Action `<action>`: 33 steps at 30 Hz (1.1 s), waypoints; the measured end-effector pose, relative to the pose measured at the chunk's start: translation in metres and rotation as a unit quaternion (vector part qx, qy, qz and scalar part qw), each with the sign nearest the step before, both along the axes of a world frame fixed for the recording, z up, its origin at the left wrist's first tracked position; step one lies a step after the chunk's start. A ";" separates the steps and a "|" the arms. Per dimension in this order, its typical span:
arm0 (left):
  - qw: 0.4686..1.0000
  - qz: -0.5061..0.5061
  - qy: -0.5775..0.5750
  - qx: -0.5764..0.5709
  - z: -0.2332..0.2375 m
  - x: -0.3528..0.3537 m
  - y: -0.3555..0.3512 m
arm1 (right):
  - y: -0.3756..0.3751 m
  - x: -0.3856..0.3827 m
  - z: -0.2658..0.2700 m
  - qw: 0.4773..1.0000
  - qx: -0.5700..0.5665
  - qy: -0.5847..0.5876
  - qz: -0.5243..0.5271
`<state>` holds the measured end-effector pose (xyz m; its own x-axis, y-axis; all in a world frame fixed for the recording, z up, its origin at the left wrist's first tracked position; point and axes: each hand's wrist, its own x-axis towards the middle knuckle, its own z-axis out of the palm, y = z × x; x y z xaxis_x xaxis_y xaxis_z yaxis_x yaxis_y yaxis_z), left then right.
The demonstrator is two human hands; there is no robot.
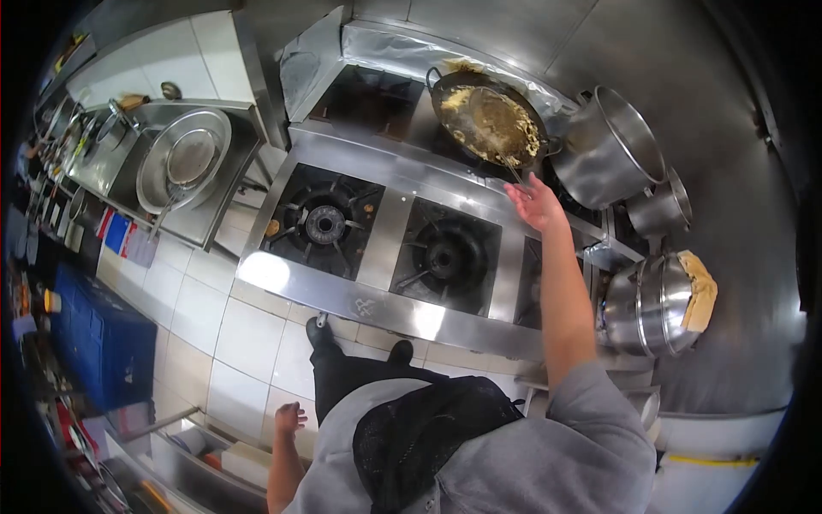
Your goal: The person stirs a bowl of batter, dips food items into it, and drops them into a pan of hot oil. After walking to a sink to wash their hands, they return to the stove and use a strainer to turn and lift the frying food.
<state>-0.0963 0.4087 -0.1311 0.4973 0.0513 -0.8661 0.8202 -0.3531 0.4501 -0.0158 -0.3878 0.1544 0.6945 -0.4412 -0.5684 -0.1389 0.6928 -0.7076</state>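
Right hand (535, 202) near round, food-crusted steel wok (488, 122)

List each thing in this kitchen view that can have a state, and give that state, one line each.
wok: on a back burner, holding yellow food.
left front burner: unlit.
right front burner: unlit.
big pot: no lid.
right hand: open, stretched toward the wok.
left hand: open, empty, at the side.

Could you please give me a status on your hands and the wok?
Left hand open at side. Right hand at utensil handle, grip unclear. Wok of yellow food on stove. Nothing between.
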 end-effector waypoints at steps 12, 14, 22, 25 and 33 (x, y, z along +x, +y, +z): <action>0.951 -0.283 -0.120 0.039 -0.093 -0.140 0.048 | -0.026 0.026 0.038 0.995 0.050 -0.084 0.032; 0.974 -0.216 -0.064 0.007 -0.056 -0.116 0.016 | -0.026 0.028 0.050 0.996 0.041 -0.073 0.027; 0.998 0.044 0.014 -0.029 -0.039 -0.037 -0.035 | -0.032 0.034 0.086 0.996 -0.071 -0.043 0.043; 0.999 0.040 0.018 -0.030 -0.044 -0.028 -0.032 | -0.024 0.041 0.106 0.956 -0.288 0.059 0.011; 0.999 0.020 0.050 0.002 -0.039 -0.040 -0.017 | -0.071 0.059 0.094 0.484 -0.856 0.181 0.036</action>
